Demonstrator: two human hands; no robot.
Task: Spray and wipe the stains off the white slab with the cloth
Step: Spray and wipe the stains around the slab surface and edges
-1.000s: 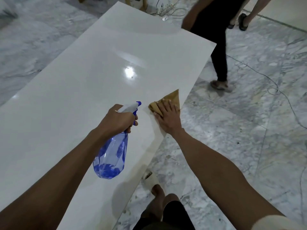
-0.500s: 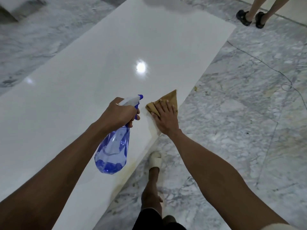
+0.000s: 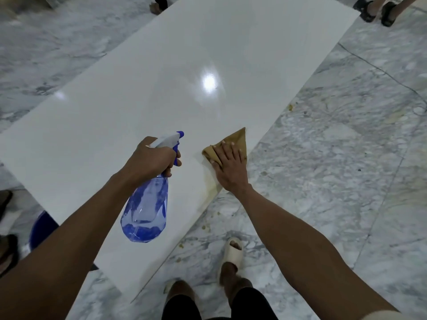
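Observation:
A long glossy white slab point(image 3: 161, 88) runs diagonally across the marble floor. My left hand point(image 3: 152, 158) grips a blue translucent spray bottle point(image 3: 145, 213) by its white trigger head, nozzle pointing right over the slab. My right hand point(image 3: 228, 167) lies flat, fingers spread, pressing a folded tan cloth point(image 3: 238, 139) onto the slab at its right edge. A faint yellowish stain point(image 3: 211, 192) shows on the slab just below that hand, along the edge.
Grey marble floor point(image 3: 335, 181) surrounds the slab, with yellowish crumbs and smears point(image 3: 205, 227) near its right edge. My feet in pale sandals point(image 3: 233, 250) stand at the near corner. A blue bucket point(image 3: 42, 229) sits at the left. Another person's feet point(image 3: 379, 10) stand at top right.
The view has tilted down and shifted, showing more of the slab. My right hand and the cloth have slid slightly along the right edge. The person in black has moved out of view.

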